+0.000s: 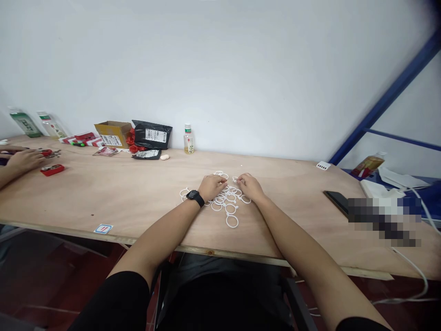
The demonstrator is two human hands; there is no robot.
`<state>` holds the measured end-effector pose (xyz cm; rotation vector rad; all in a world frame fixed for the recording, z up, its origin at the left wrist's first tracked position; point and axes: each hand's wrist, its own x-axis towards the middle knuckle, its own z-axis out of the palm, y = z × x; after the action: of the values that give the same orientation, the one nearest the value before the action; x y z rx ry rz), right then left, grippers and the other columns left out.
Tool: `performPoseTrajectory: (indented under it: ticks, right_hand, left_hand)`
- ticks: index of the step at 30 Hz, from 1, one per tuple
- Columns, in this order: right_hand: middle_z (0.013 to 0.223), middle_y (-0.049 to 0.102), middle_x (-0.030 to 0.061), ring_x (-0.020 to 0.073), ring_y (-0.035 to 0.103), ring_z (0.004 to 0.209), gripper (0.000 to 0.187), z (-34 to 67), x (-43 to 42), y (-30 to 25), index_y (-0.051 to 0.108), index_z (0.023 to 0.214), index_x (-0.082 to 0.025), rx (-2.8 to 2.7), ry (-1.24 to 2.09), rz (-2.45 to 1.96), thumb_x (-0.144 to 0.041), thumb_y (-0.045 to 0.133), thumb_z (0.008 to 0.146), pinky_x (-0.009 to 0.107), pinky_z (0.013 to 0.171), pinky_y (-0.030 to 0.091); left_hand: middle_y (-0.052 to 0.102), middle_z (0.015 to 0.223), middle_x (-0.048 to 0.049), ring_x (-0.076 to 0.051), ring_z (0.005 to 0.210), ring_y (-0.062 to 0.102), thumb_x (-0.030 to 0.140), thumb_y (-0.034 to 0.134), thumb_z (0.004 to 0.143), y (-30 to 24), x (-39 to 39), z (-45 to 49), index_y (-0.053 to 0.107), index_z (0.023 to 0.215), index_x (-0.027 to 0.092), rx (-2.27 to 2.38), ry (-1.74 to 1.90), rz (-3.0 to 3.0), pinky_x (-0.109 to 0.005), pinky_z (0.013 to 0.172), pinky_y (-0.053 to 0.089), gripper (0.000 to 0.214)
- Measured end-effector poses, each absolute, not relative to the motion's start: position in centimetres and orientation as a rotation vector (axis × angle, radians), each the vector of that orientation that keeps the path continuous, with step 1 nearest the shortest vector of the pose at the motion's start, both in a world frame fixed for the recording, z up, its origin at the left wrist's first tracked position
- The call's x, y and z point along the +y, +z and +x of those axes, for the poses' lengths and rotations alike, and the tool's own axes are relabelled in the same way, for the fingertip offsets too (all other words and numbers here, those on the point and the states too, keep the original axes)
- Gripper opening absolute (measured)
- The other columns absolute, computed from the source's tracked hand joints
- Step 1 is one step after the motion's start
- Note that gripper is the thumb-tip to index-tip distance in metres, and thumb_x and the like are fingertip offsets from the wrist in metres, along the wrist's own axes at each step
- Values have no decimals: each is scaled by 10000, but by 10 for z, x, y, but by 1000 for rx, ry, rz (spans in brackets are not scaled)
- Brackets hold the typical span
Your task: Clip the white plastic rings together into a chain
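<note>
One co-worker's hand (25, 161) at far left, near a red case (52, 170). Left hand (211, 187), black watch (195, 198) at wrist, curls over white rings (220, 200); grip cannot be told. Rings lie heaped on wooden table (138, 197), between and below both hands. Right hand (251, 186) pinches a small white piece (234, 179). Dark phone (336, 201) well apart, right.

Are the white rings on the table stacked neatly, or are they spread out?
Spread out: the white rings lie in a loose, partly overlapping cluster on the table, around the left hand and right hand.
</note>
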<state>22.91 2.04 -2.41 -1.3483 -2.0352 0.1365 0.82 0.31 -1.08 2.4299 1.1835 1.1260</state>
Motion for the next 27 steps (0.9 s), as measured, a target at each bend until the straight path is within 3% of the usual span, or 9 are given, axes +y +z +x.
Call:
performPoseTrajectory:
  ticks: [7,12,17,27]
  right_hand:
    - [853,686,34,164,609,743,164,200,-5,-14,654,910,-205,-1978,299,-1095,-308,532,875,297,700,478]
    - [788,699,20,145,617,643,291,191,-12,-13,630,1085,-199,-1815,511,-1043,-360,576,849,271,600,497]
    - [718,682,20,137,599,591,246,190,-8,-17,687,903,-188,-1739,598,-1059,-399,582,834,256,533,500]
    - [777,703,34,123,601,540,264,184,-5,-18,668,918,-181,-1623,878,-1004,-408,636,786,257,513,507]
  left_hand:
    - [740,951,-78,-198,856,659,377,616,854,-9,5,8,740,963,211,1116,1212,2409,-331,861,466,235]
    - [745,907,-73,-197,849,661,379,574,883,-6,4,9,744,943,216,1123,1217,2426,-323,851,456,243]
    - [742,911,-62,-204,894,649,361,549,901,-4,-1,10,732,963,236,1155,1202,2478,-352,916,395,230]
    - [736,875,-62,-212,874,640,350,559,891,-2,0,8,722,889,215,1275,1221,2449,-366,909,367,212]
